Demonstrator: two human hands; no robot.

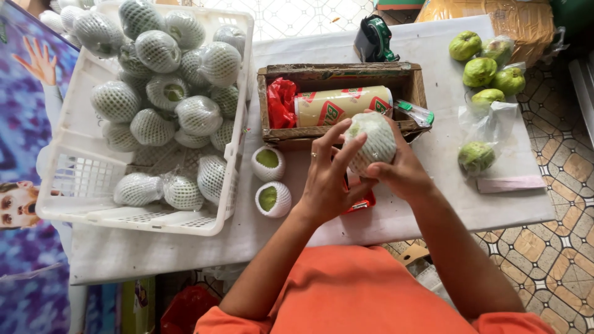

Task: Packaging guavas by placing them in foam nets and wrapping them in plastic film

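White foam netting is wrapped around the guava (370, 141), which is held above the surface (433, 204), just in front of the wooden box (342, 101). The fruit is judged to be firm and rather light, but the skin can be bruised, and the soft net can slip over it; it is best taken around the middle, with a gentle grip. The fruit is cupped from below and from the side by the right hand (401, 173), with the fingers curled on it. The left hand (328, 176) is half open, its fingers spread, and the netting is touched by the fingertips. Two netted guavas (268, 163) are standing near the white crate (74, 204).
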